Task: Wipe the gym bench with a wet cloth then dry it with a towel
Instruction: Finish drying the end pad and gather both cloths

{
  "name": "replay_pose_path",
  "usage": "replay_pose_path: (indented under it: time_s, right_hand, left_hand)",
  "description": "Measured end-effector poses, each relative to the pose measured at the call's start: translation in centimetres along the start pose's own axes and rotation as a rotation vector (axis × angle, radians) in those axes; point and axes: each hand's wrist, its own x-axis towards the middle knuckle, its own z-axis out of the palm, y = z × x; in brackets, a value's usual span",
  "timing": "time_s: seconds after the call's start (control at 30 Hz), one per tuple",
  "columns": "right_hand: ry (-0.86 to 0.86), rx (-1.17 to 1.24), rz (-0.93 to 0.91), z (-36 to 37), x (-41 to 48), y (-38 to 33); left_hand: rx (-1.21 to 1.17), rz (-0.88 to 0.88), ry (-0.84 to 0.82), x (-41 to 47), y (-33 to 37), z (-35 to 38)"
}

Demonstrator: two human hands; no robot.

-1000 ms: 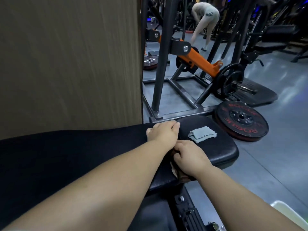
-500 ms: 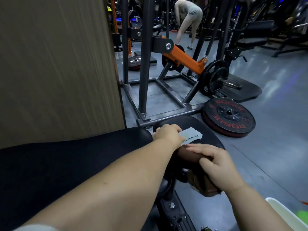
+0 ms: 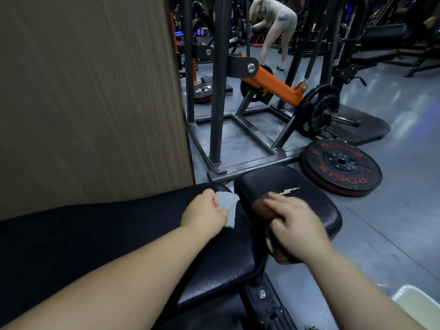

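Bench top: the long black pad (image 3: 119,246) fills the near left. Its round end stops just beside the small seat pad (image 3: 316,206).
Edges and room: the long pad runs wide to the left of the arms. On the right the seat pad drops off to the grey floor (image 3: 392,234).
Left hand (image 3: 204,210): thumb and fingers pinch a grey cloth (image 3: 226,203) at the end of the long pad, right next to the seat pad.
Right hand (image 3: 297,227): it is blurred and lies on a brown towel (image 3: 278,253) at the near edge of the seat pad. I cannot tell if the fingers are curled or flat.
Tear (image 3: 289,191): a white rip in the seat pad, just past the right hand.
White tub (image 3: 419,303): on the floor in the near right corner.
In the way: a brown wall panel (image 3: 90,96) stands close behind the long pad. A steel frame (image 3: 250,166) lies just past the seat pad, and a black and red weight plate (image 3: 342,170) sits beside it.
Far off: an orange machine arm (image 3: 278,88), then a person (image 3: 273,25) bending over.
Change: half a second ago the grey cloth lay on the seat pad. Now the left hand has pulled it to the long pad and the tear shows. The right hand has moved up from the pad's side.
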Motion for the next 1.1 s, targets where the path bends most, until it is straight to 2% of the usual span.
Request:
replay_pose_path:
  time_s: [0.1,0.23,0.37,0.5,0.63,0.7,0.8,0.97,1.03,1.1]
  right_hand:
    - [-0.104,-0.183,-0.111,1.6,0.1,-2.0]
    - [-0.125,-0.179,-0.111,1.5,1.2,-2.6]
    - [-0.117,-0.146,-0.065,1.6,3.9,-1.9]
    - [-0.081,-0.086,0.137,0.5,6.7,2.2]
    - [0.001,-0.151,0.378,-1.6,7.8,5.6]
    - [0.01,-0.192,0.433,-1.6,8.0,5.2]
    - [-0.007,-0.201,0.34,-0.3,7.7,2.6]
    - [-0.101,-0.144,-0.021,2.7,4.5,-2.3]
    - [-0.116,-0.139,-0.054,2.7,3.8,-2.0]
    - [-0.11,-0.077,0.007,2.1,3.9,-1.2]
  left_hand:
    - [0.127,-0.015,-0.034,-0.8,0.3,-0.8]
    - [0.426,0.105,-0.04,-0.9,0.8,-0.4]
    - [0.4,0.249,0.001,-0.8,0.5,1.2]
    - [0.434,0.354,0.063,-1.1,-1.6,2.9]
    - [0.457,0.406,0.118,-1.3,-2.4,3.5]
    - [0.457,0.402,0.124,-1.2,-2.3,3.6]
    - [0.467,0.405,0.136,-1.1,-2.6,3.7]
    - [0.492,0.379,0.135,-1.1,-2.4,3.4]
    - [0.484,0.373,0.122,-1.3,-2.2,3.4]
    - [0.471,0.374,0.125,-1.4,-2.4,3.2]
